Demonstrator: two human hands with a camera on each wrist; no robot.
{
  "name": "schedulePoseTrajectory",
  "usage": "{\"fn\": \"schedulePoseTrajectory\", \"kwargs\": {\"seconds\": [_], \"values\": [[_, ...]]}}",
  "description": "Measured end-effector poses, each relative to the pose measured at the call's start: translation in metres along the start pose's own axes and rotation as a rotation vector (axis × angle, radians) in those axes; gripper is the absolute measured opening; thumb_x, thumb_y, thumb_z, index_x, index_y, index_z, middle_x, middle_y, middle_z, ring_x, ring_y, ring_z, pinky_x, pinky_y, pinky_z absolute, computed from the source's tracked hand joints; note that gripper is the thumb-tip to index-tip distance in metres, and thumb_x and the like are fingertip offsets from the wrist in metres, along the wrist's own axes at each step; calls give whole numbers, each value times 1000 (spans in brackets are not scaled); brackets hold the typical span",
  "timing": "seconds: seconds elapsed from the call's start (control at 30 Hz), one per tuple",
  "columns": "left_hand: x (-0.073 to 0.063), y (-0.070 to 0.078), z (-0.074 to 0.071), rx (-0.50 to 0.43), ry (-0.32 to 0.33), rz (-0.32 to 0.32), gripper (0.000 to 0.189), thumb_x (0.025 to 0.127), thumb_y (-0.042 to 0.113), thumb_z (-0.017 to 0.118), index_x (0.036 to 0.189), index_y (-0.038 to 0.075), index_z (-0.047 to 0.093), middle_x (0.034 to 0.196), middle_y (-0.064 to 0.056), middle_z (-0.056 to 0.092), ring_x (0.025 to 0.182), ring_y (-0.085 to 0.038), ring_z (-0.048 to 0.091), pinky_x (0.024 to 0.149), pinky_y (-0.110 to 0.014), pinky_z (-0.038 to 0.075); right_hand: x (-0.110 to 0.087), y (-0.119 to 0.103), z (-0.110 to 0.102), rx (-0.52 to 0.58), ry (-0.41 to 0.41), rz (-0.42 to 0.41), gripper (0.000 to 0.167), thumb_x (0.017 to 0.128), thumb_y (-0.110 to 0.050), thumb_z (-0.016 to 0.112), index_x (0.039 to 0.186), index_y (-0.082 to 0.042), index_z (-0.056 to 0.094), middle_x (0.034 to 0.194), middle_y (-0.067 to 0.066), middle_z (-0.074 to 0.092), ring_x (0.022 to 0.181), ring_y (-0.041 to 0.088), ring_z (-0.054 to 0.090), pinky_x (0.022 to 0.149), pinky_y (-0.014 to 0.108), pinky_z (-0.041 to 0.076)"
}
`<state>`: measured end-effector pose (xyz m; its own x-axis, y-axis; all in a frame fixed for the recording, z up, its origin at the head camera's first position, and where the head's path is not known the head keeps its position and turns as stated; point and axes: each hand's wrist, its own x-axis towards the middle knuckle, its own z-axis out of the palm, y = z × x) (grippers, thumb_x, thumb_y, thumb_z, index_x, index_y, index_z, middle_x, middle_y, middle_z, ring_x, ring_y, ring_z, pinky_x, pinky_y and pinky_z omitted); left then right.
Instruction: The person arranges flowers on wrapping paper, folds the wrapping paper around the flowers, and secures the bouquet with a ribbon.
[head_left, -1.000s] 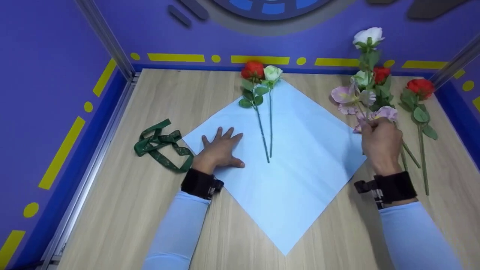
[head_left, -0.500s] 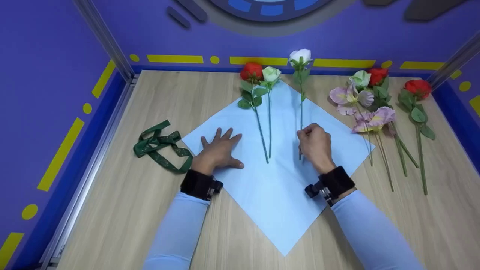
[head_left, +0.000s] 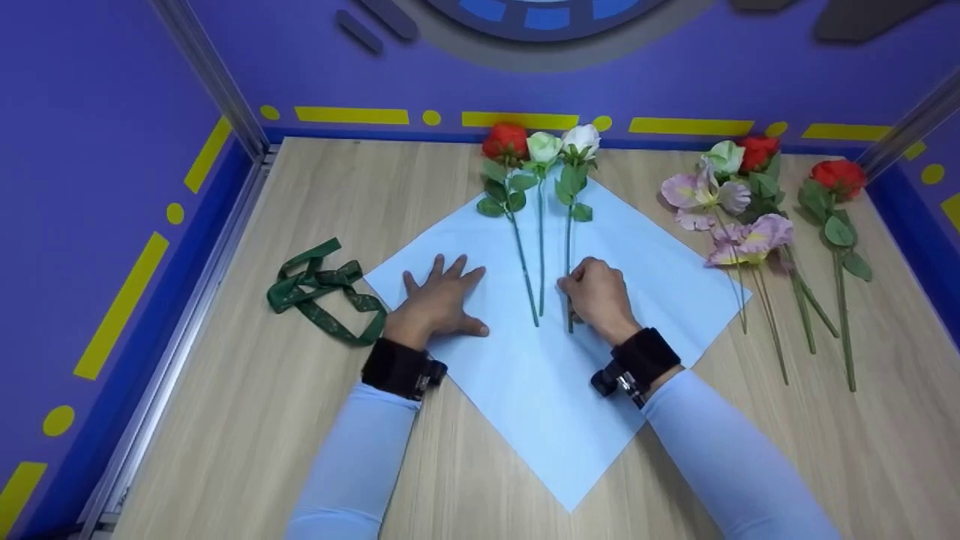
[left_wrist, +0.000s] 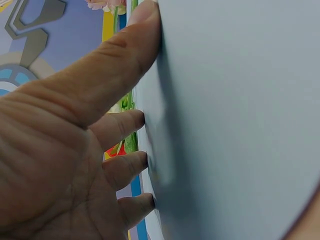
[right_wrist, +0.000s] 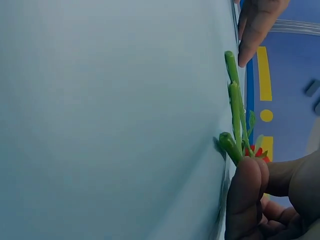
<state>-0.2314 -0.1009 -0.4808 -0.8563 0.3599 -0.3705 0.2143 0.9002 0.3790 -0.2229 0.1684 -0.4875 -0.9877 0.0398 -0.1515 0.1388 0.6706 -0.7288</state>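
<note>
My right hand [head_left: 600, 296] pinches the lower stem of a white rose [head_left: 581, 141], whose bloom points to the back wall. In the right wrist view that stem's cut end [right_wrist: 229, 144] juts past the fingers, close over the paper. A pale green rose [head_left: 544, 148] and a red rose [head_left: 505, 142] lie side by side just left of it on the light blue wrapping paper [head_left: 525, 390]. With fingers spread, my left hand [head_left: 439, 300] rests on the paper's left part; its fingertips touch the sheet in the left wrist view.
A loose green ribbon [head_left: 322, 285] lies left of the paper. At the right are purple flowers [head_left: 750, 240], another pale green rose [head_left: 724, 159] and red roses [head_left: 838, 178]. Blue walls [head_left: 450, 75] bound the wooden table [head_left: 247, 420] at back and sides.
My right hand has carried the white rose left from the flowers on the right and lowered it beside the two roses on the paper. The left hand has stayed put.
</note>
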Motion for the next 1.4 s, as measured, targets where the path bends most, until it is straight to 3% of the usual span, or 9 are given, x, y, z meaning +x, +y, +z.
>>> {"fn": "schedulePoseTrajectory", "kwargs": {"seconds": [0.2,0.37,0.8,1.2,1.4], "values": [[0,0,-1,-7,-2,-3,106,85,56,84,169,29,26,179,-7,10,163,-42,-4,117,-84,-1,2,-3,2,-33,-48,2,19,106,-19,62,95,-4,64,71,7,66,51,15,62,47,29,49],[0,0,-3,3,6,2,106,84,56,85,169,28,28,178,-8,12,163,-42,-3,116,-85,1,3,-4,3,-81,-38,-54,19,104,-16,55,94,-4,67,64,4,64,47,14,57,47,29,45],[0,6,-4,4,-7,-2,106,85,56,84,169,29,26,179,-7,10,164,-41,-4,117,-84,0,5,-3,4,-127,-44,-63,20,104,-18,61,101,-1,71,89,14,72,65,21,62,57,32,49],[0,2,-2,0,0,6,106,84,56,85,169,28,27,178,-7,11,163,-43,-3,117,-84,0,4,-2,7,-87,-58,-74,21,105,-22,62,106,-3,73,80,9,70,63,19,60,56,31,48],[-1,0,-1,-15,-1,10,105,84,54,86,168,28,29,178,-8,12,164,-42,-3,116,-85,-1,3,-1,9,-127,-51,-102,19,102,-23,66,101,-5,72,83,9,72,66,20,59,62,32,45]]}}
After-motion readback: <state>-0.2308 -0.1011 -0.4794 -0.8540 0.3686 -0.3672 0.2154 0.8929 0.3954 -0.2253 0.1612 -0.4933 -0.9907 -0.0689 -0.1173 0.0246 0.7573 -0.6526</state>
